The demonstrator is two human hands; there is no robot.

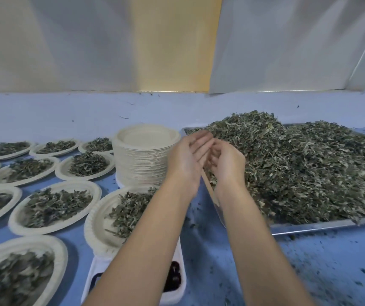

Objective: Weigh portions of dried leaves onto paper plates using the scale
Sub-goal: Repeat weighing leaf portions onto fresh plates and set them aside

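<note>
Two bare hands raised side by side over the left edge of a metal tray (322,225), fingertips almost meeting, both a little blurred. Grip of the left hand (188,160) released: fingers straight and together, palm turned toward the other hand, nothing visible in it. Grip of the right hand (229,166) not readable: fingers curled in toward the left palm, back of the hand to the camera, inside of the curl hidden, so no telling whether clenched on leaves or on nothing. Filling the tray, a big loose heap of dried leaves (309,168), grey-green, highest toward the far left corner and reaching the rim all round. Just left of the tray, a tall stack of paper plates (141,164), cream-coloured, standing upright. Nearer than the stack, a white scale (102,265), partly covered by the left forearm, carrying one paper plate (93,228) with a portion of leaves (128,208) already on it. Farther left, several filled plates (13,221) laid out in rows, close together, each with its own small pile. Underneath everything, a blue tabletop (265,272), sprinkled with leaf crumbs (363,271), thickest in front of the tray. Behind, pale wall panels (66,40).
</note>
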